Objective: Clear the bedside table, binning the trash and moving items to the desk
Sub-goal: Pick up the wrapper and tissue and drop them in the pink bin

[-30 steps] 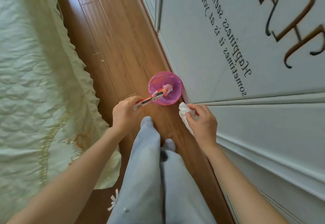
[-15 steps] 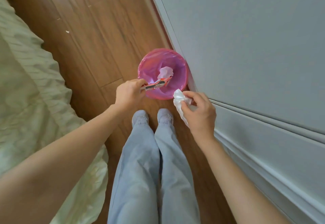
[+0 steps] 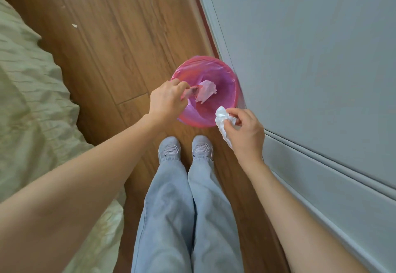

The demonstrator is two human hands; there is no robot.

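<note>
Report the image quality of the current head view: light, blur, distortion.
Head view: soft even daylight, no harsh glare; faint shadow beside the bed cover. Wide-angle lens bends the wall panel edges and stretches the forearms. The wrapper in the left hand is motion-blurred over the pink bin; the tissue in the right hand is fairly sharp.

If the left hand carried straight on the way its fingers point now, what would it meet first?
Likely the crumpled white tissue lying inside the pink bag-lined round bin. The left hand, gripping a wrapper, points across the bin's opening toward it; depth is unclear.
</note>
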